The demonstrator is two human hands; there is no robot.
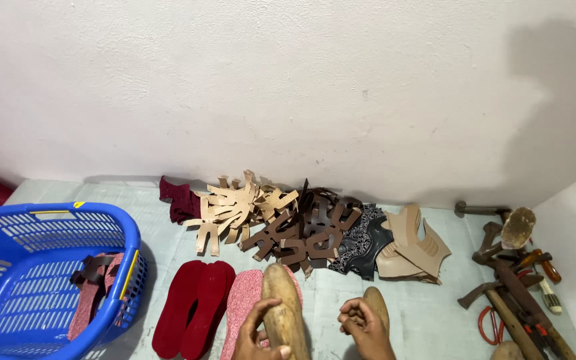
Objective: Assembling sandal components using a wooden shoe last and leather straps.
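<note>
My left hand [256, 333] grips a long wooden shoe last [281, 303] that lies over a pink speckled insole [243, 303]. My right hand [363, 322] is curled beside a second wooden last [376, 303], touching its near end; whether it grips it I cannot tell. Two dark red insoles [191, 308] lie just left of the pink one. Behind them, against the wall, sits a heap of cut strap pieces: tan ones [229, 208], brown ones [305, 233], black patterned ones [363, 241] and beige uppers [411, 250].
A blue plastic basket [8, 230] at the left holds a strapped sandal piece [91, 290]. Hammers, pliers and a brush [515, 280] lie piled at the right by the side wall. A maroon cloth [178, 197] lies near the white back wall.
</note>
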